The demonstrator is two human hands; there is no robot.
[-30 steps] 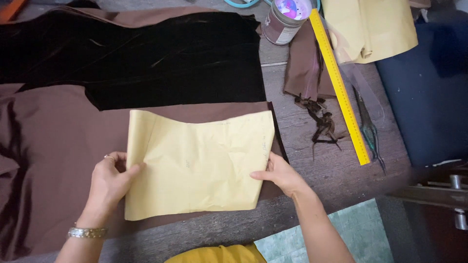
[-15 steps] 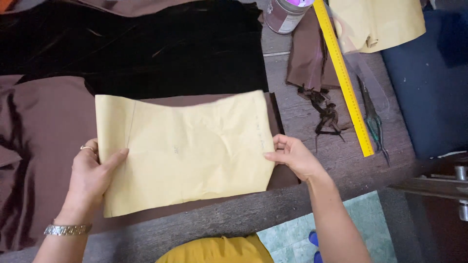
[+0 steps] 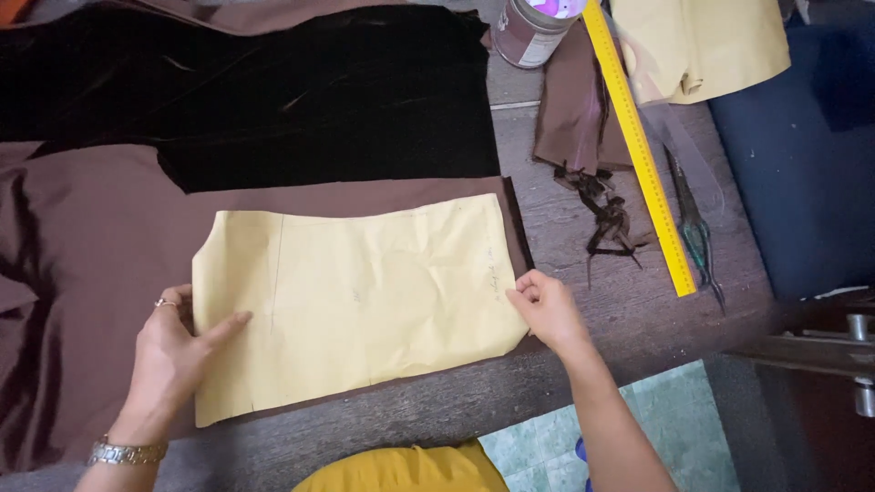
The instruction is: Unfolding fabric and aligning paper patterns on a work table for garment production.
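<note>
A creased yellow paper pattern piece (image 3: 365, 301) lies flat on brown fabric (image 3: 91, 246) spread over the worktable. My left hand (image 3: 173, 351) rests on the pattern's left edge, fingers spread, with a ring and a wrist bracelet showing. My right hand (image 3: 544, 305) pinches the pattern's right edge near the fabric's border. A black velvet piece (image 3: 273, 82) lies beyond the brown fabric, overlapping its far side.
A long yellow ruler (image 3: 638, 155) runs diagonally at the right, with scissors (image 3: 697, 232) beside it and dark fabric scraps (image 3: 606, 214) to its left. A tin can (image 3: 533, 32) and more yellow paper (image 3: 702, 46) sit at the back right. The table's front edge is near me.
The pattern piece has been opened out wider and shifted; my left hand has slid further left along it, and my right hand stays at its right edge.
</note>
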